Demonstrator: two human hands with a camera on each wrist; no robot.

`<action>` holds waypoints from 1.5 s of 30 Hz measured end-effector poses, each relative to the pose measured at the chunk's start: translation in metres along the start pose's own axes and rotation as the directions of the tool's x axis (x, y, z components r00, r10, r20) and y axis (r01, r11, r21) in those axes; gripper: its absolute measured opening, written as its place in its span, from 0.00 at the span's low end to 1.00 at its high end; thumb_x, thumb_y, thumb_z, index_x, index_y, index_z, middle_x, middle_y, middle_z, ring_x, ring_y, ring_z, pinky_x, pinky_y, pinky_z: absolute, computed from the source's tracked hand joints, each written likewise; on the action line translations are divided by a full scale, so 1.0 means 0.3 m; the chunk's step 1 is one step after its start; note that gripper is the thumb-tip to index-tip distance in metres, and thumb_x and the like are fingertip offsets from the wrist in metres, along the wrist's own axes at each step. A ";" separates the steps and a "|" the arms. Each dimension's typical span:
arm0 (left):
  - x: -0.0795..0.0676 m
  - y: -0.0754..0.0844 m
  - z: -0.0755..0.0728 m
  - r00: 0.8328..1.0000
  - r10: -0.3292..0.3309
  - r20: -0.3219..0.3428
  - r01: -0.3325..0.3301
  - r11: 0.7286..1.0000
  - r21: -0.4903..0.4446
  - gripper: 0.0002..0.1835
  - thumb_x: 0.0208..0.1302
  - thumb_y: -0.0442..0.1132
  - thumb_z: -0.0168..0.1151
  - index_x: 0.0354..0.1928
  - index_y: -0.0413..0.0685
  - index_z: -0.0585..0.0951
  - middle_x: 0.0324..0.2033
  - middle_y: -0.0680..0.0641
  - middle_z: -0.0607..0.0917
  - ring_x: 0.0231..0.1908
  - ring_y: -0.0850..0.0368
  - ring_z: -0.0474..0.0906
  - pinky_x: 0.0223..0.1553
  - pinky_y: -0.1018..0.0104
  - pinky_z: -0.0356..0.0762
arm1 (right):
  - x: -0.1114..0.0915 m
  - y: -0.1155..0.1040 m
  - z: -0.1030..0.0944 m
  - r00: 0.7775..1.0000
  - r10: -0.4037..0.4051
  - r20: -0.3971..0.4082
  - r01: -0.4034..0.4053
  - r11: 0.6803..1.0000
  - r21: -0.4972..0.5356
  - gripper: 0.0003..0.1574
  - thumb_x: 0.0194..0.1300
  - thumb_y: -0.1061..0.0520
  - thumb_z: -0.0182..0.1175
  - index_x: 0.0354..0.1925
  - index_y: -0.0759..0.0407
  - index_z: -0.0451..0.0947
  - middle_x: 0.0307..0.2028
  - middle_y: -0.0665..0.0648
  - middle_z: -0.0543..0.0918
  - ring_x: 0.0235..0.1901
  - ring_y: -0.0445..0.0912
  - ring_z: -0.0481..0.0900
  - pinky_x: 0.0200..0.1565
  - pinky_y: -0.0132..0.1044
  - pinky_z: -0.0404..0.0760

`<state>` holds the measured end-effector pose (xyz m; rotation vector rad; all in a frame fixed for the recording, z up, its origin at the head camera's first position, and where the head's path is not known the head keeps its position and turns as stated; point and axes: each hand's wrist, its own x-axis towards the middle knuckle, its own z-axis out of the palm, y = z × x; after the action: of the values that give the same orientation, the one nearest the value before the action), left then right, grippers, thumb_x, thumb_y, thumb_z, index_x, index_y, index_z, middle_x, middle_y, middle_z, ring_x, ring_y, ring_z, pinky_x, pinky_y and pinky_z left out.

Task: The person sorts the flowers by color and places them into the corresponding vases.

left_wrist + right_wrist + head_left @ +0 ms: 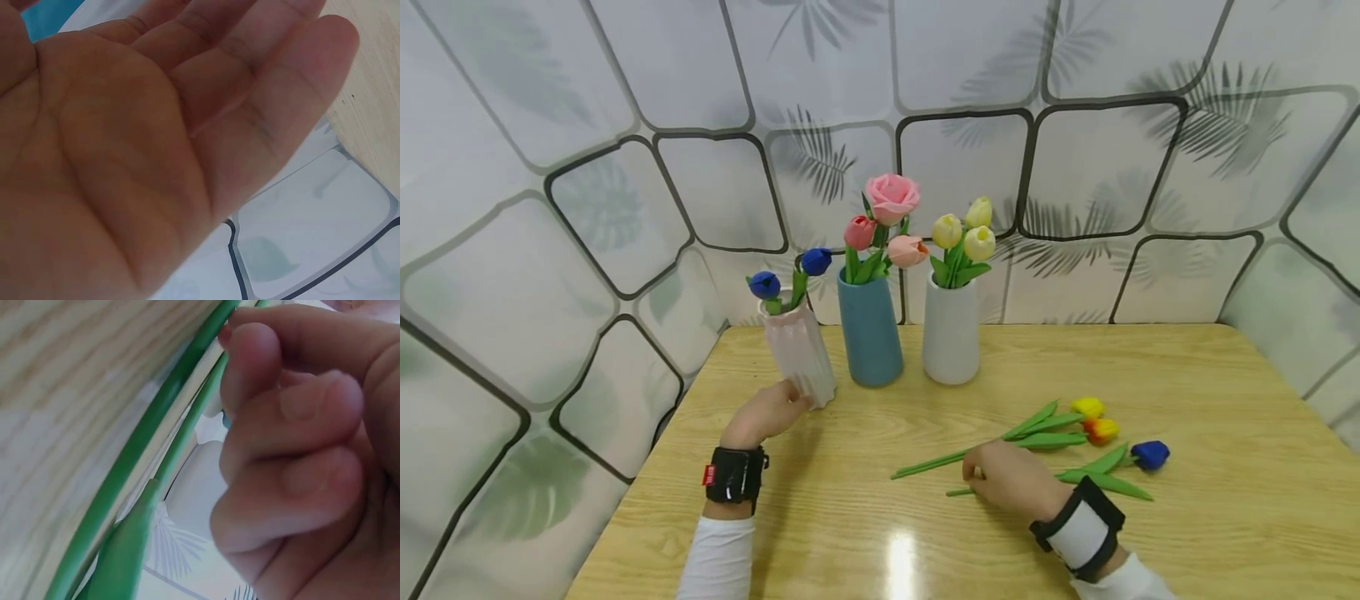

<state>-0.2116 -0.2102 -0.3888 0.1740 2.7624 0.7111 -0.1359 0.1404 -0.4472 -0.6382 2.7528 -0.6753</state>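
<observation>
- Our left hand (767,414), its fingers fairly straight at the foot of the pink vase (799,350), could tip it with a careless nudge.
- Our right hand (1011,477) curls at the stem of the loose blue tulip (1108,461), right of the pink vase; we cannot tell whether it pinches. A slack grip could let it slip.
- The tulip lies flat: deep-blue head, long green leaves, thin stem.

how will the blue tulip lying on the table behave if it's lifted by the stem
The blue tulip is probably light, its stem being slender. It may droop toward the bloom, which sits at one end. Its spread leaves might brush the orange-yellow tulip.
</observation>
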 end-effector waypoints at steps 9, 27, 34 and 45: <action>0.002 -0.003 0.000 1.000 -0.006 0.008 0.006 1.000 -0.009 0.22 0.75 0.48 0.52 0.54 0.34 0.76 0.42 0.42 0.82 0.36 0.51 0.76 0.35 0.56 0.73 | -0.005 -0.029 0.017 0.998 -0.060 0.034 0.060 0.998 0.007 0.08 0.62 0.51 0.69 0.37 0.53 0.82 0.21 0.43 0.76 0.18 0.35 0.68 0.22 0.32 0.68; 0.003 -0.002 -0.002 1.000 -0.002 0.009 0.002 1.000 0.001 0.24 0.74 0.48 0.52 0.57 0.32 0.75 0.50 0.35 0.82 0.42 0.47 0.80 0.40 0.51 0.77 | -0.002 -0.080 0.018 0.972 -0.006 -0.234 0.000 1.000 -0.028 0.03 0.72 0.59 0.58 0.38 0.55 0.76 0.17 0.45 0.71 0.15 0.36 0.62 0.18 0.30 0.63; 0.001 -0.016 -0.007 1.000 -0.006 0.020 0.006 1.000 -0.017 0.26 0.75 0.48 0.50 0.61 0.32 0.73 0.54 0.33 0.80 0.49 0.42 0.79 0.45 0.47 0.77 | 0.005 -0.109 0.016 0.878 0.355 -0.322 -0.047 0.733 0.679 0.15 0.71 0.60 0.60 0.51 0.68 0.81 0.38 0.64 0.88 0.23 0.47 0.84 0.24 0.36 0.81; 0.000 -0.029 -0.013 1.000 -0.016 0.023 0.016 1.000 -0.021 0.26 0.76 0.48 0.49 0.60 0.30 0.73 0.52 0.34 0.81 0.49 0.41 0.80 0.45 0.46 0.77 | -0.001 -0.134 0.037 0.745 0.666 -0.018 0.190 -0.186 0.964 0.07 0.74 0.59 0.56 0.47 0.59 0.70 0.35 0.48 0.86 0.30 0.38 0.85 0.37 0.29 0.83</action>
<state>-0.2132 -0.2196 -0.3899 0.1548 2.7304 0.7292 -0.1177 0.1043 -0.4372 0.7108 1.3892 -2.7148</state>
